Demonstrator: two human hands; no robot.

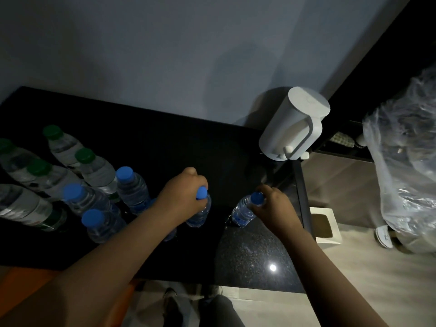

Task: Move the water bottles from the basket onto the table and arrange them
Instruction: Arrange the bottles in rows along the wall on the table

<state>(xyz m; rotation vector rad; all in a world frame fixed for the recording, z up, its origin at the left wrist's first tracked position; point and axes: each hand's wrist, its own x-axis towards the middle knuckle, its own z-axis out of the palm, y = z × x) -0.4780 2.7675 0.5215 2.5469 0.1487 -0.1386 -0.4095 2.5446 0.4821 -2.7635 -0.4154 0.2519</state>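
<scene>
On the black stone table [250, 253] my left hand [181, 192] grips the neck of an upright blue-capped water bottle [200, 212]. A little to its right, my right hand [271, 204] grips the neck of a second blue-capped bottle [240, 212], which tilts to the right. Left of my left arm stand three more blue-capped bottles [132, 187], and several green-capped bottles [94, 171] fill the table's left end. Another bottle is partly hidden under my left forearm. No basket can be made out with certainty.
A white jug [292, 123] with a handle stands at the table's back right corner by the grey wall. Right of the table are a small white box [326, 227] on the floor and a large clear plastic bag [405, 161]. Something orange [26, 286] lies below the table's front left.
</scene>
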